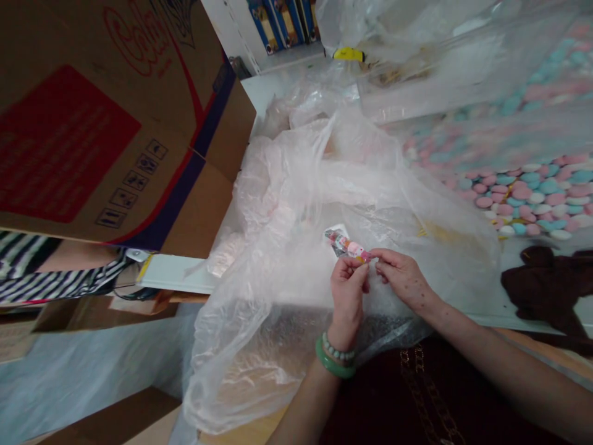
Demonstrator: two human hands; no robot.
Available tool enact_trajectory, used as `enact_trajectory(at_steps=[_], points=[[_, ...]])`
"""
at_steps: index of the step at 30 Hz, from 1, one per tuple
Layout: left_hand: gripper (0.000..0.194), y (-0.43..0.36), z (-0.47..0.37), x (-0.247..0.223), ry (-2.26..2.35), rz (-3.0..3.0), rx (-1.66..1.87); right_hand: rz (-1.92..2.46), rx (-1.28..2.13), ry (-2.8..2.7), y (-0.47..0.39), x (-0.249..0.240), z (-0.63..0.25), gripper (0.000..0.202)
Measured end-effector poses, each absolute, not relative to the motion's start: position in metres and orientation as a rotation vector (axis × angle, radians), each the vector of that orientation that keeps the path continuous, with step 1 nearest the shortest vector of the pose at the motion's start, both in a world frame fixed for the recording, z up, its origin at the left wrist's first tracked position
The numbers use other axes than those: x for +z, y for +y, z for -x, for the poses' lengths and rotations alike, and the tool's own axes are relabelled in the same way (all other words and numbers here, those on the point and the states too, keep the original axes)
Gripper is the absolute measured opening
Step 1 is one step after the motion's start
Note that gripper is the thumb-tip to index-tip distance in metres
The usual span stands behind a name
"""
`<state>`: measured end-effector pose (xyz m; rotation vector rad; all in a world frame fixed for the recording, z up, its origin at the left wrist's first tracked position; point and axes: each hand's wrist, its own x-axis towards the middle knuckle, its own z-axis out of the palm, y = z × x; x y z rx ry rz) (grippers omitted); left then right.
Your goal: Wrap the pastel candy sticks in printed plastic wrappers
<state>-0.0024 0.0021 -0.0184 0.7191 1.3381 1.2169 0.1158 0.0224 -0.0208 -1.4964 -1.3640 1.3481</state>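
Observation:
A small slim packet (348,245), pink at its near end with a colourful print and a clear or silvery far part, is pinched between my two hands. My left hand (348,290), with a green bangle and a beaded bracelet at the wrist, has its thumb and fingers closed on the near end. Fingertips of my right hand (402,278) press together at the pink tip. What is inside the packet is too small to tell. Beneath both hands spreads a large crumpled clear plastic bag (296,272), with pale pink contents showing faintly through it.
A big brown cardboard box (180,185) stands at the left. On the right lie pink, blue and white pebble-like pieces (532,191) beside clear plastic. Dark brown cloth (546,284) rests at the right edge. Blue boxes (282,25) stand at the back.

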Motion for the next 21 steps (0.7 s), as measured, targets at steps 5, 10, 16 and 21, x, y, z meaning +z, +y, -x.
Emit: enact_trajectory(at_steps=[5,10,16,21], points=[[0.038,0.007,0.010,-0.010,1.120,-0.382,1.129,1.393,0.904,-1.734,0.008,-0.013,-0.116,0.032],[0.037,0.016,0.006,-0.006,0.917,-0.223,1.089,1.340,0.769,-1.844,-0.009,-0.005,-0.109,0.026],[0.029,0.010,-0.007,0.001,0.858,-0.167,1.191,1.431,1.283,-1.373,-0.008,0.005,-0.111,0.009],[0.052,0.000,-0.015,0.009,0.865,-0.305,1.154,1.219,1.653,-1.015,-0.003,0.017,-0.112,0.020]])
